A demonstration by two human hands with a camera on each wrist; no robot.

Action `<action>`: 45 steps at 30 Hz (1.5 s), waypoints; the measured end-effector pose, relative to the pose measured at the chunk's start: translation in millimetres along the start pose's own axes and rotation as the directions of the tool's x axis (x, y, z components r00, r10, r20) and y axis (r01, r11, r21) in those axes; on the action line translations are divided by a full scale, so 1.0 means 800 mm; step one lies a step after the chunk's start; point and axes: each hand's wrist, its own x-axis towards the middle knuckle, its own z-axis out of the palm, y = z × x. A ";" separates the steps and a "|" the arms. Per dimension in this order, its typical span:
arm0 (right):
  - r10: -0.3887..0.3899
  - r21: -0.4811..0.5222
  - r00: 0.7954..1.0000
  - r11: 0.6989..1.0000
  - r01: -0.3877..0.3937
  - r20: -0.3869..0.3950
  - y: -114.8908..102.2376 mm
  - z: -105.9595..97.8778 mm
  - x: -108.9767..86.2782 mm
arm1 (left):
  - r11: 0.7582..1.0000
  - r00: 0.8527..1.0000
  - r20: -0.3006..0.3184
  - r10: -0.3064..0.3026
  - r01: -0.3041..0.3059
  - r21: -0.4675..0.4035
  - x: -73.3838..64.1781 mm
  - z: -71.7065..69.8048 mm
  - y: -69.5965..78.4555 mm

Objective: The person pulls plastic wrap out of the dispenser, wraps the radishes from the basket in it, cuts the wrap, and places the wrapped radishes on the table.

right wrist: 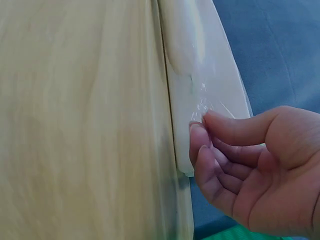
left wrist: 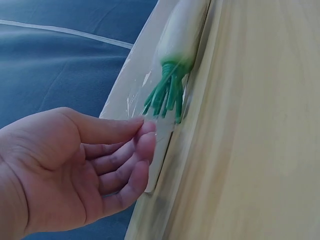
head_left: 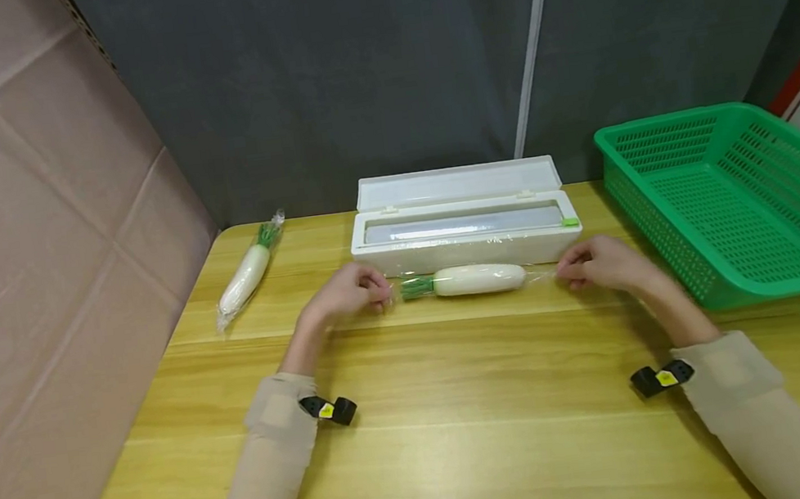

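A white radish (head_left: 480,279) with short green stalks lies crosswise, wound in clear plastic wrap (head_left: 541,274), in front of a white wrap dispenser box (head_left: 460,257). Beyond the stalks, my left hand (head_left: 348,292) pinches the film's left end between thumb and fingers. My right hand (head_left: 603,264) pinches the twisted film at the opposite end. Close up in the left wrist view, the green stalks (left wrist: 167,95) sit just past the left hand's fingertips. In the right wrist view, film shines at the thumb and fingertips of the right hand (right wrist: 255,165).
The dispenser's lid (head_left: 457,184) stands raised, with a green cutter slider (head_left: 571,222) at its right. Another wrapped radish (head_left: 246,280) lies at the back left of the wooden table (head_left: 424,461). A green plastic basket (head_left: 711,247) stands at the right, close to my right forearm.
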 end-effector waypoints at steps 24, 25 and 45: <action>-0.028 0.049 0.999 0.998 0.029 -0.016 0.000 -0.015 -0.007 | 0.998 0.999 -0.011 -0.052 0.052 0.026 -0.012 -0.008 0.011; -0.028 0.037 0.999 0.999 0.029 -0.022 0.000 -0.017 -0.008 | 0.998 0.999 -0.021 -0.050 0.050 0.031 -0.013 -0.009 0.012; 0.014 -0.050 0.980 0.998 -0.024 -0.197 0.001 -0.037 -0.014 | 0.995 0.985 -0.141 0.101 -0.104 -0.014 -0.015 -0.006 0.036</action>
